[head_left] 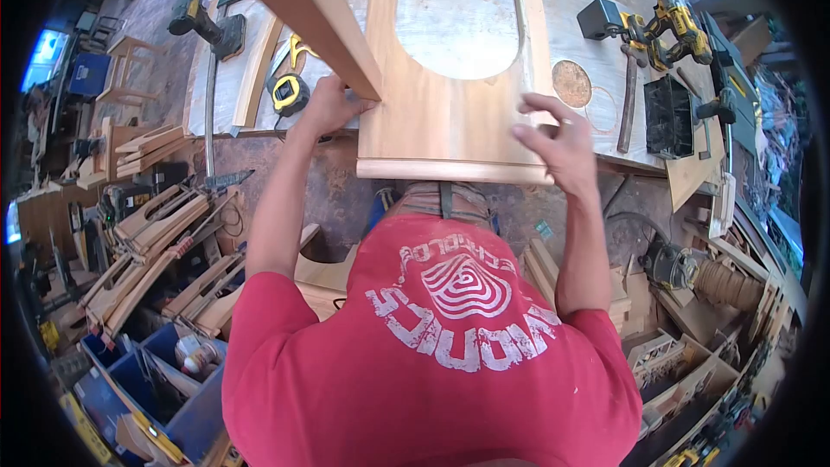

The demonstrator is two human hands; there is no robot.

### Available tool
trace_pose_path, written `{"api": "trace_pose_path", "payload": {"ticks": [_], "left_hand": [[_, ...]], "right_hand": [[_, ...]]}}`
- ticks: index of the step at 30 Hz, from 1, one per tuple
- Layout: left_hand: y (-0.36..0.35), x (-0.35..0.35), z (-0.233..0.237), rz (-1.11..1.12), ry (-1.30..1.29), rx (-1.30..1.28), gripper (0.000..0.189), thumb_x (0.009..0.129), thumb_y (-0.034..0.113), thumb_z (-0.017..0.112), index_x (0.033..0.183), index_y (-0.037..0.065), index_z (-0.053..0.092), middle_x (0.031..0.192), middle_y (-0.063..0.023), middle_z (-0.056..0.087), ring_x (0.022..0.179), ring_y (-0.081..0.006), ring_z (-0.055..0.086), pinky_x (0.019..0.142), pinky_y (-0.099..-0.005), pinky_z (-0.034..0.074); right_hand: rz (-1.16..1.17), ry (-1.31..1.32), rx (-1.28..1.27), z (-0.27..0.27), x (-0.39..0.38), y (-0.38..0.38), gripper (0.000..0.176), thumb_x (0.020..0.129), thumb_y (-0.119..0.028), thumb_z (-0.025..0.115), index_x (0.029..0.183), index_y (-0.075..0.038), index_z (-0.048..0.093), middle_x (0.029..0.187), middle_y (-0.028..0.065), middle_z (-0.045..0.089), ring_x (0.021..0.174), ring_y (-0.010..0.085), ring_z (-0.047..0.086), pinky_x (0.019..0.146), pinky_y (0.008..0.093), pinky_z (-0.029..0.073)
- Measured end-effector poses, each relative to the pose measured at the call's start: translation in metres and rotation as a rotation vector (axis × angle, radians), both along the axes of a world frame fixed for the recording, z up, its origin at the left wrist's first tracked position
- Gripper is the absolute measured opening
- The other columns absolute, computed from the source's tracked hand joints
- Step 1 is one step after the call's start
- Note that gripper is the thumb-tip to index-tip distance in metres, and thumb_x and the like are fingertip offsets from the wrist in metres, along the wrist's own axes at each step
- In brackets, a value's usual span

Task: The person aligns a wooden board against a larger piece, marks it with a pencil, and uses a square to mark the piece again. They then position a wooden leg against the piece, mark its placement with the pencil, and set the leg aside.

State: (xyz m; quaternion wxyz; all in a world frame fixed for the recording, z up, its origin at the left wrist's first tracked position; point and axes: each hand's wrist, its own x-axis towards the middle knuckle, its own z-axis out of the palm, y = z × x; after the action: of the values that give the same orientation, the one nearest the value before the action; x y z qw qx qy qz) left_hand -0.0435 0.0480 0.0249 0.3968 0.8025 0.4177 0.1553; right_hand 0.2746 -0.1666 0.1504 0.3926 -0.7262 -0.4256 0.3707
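A wooden panel (445,125) with a large rounded cut-out lies flat at the bench's near edge. A long wooden post (303,13) rises toward the camera from the panel's left side. My left hand (333,110) is closed at the post's lower end, thumb against the panel's left edge; its other fingers are partly hidden. Over the panel's right edge is my right hand (560,138), slightly blurred, with thumb and forefinger apart and nothing visible between them. A narrow wooden strip (533,22) runs along the panel's right side.
A tape measure (290,93) lies left of the panel, near a cordless drill (207,24). To the right are a round tin (571,84), a hammer (629,104), a black bin (670,117) and a yellow drill (679,17). Blue crates (160,380) stand on the floor.
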Motion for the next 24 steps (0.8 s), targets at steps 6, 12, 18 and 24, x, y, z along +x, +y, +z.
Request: {"api": "trace_pose_path", "payload": {"ticks": [6,12,18,24], "left_hand": [[0.004,-0.015,-0.026,-0.051,-0.178,-0.069,0.073,0.079,0.014,0.087,0.142,0.002,0.053,0.135,-0.0219,0.066,0.125,-0.0337,0.065,0.106,-0.0415,0.052],[0.006,-0.024,-0.050,-0.068,-0.413,-0.084,0.086,0.080,0.008,0.083,0.152,0.001,0.037,0.140,-0.0243,0.062,0.127,-0.0372,0.063,0.109,-0.0432,0.051],[0.008,-0.033,-0.051,-0.058,-0.505,-0.141,0.090,0.080,0.005,0.083,0.154,0.000,0.033,0.140,-0.0230,0.063,0.129,-0.0365,0.063,0.110,-0.0435,0.052],[0.006,-0.032,-0.060,-0.003,-0.630,-0.210,0.091,0.080,0.004,0.084,0.154,-0.004,0.031,0.140,-0.0222,0.063,0.128,-0.0325,0.064,0.109,-0.0419,0.053]], "right_hand": [[0.194,-0.257,0.174,-0.042,-0.115,0.089,0.078,0.076,-0.024,0.088,0.143,-0.002,0.056,0.132,0.0161,0.067,0.126,0.0308,0.062,0.099,0.0412,0.054],[0.259,-0.308,0.046,-0.040,-0.156,0.137,0.077,0.073,-0.022,0.088,0.141,-0.004,0.055,0.131,0.0191,0.068,0.121,0.0359,0.065,0.102,0.0457,0.053],[0.243,-0.146,0.108,-0.076,-0.148,0.143,0.061,0.073,-0.030,0.093,0.123,-0.003,0.070,0.115,0.0156,0.075,0.102,0.0283,0.070,0.089,0.0408,0.053],[0.207,-0.217,0.000,-0.065,-0.154,0.140,0.045,0.077,-0.024,0.092,0.113,-0.003,0.074,0.109,0.0071,0.075,0.101,0.0195,0.067,0.091,0.0367,0.052]]}}
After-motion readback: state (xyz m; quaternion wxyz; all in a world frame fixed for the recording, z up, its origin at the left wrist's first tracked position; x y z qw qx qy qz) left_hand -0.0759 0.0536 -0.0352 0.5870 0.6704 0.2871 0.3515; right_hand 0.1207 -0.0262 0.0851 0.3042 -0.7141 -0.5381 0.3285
